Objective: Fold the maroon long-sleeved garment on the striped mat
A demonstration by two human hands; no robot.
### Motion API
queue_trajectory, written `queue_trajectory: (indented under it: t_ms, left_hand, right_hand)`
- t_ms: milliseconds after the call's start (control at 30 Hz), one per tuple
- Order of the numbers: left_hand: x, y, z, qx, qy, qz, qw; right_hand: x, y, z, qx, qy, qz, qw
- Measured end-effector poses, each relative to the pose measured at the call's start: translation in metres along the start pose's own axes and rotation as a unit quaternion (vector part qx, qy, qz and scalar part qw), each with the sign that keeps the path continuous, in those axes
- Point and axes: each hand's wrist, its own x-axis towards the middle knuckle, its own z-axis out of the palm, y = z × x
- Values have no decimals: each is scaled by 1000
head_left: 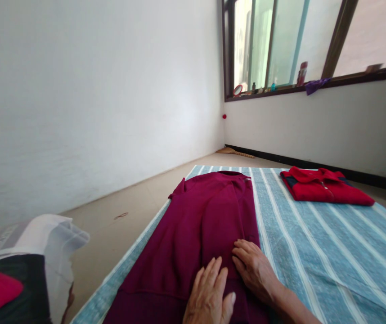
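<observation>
A maroon garment [199, 225] lies stretched lengthwise on a blue striped sheet [317, 252], folded into a long strip. My left hand [209, 294] rests flat on its near part, fingers together and stretched out. My right hand [252, 267] lies flat beside it near the garment's right edge, fingers pointing left. Neither hand holds anything. A folded red garment [324, 185] sits at the sheet's far right.
A pile of clothes [17, 270], white, black and red, lies on the floor at the near left. A white wall runs along the left. A window sill [314, 83] with small bottles and a purple cloth is at the back. A broom [235, 153] lies by the far wall.
</observation>
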Motion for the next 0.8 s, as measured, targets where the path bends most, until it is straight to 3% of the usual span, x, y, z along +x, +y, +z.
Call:
queue_trajectory:
  t_ms: [800]
  left_hand:
    - [1,-2,-2,-5,-6,2,1000]
  right_hand:
    - [1,0,-2,-7,3,-5,1000]
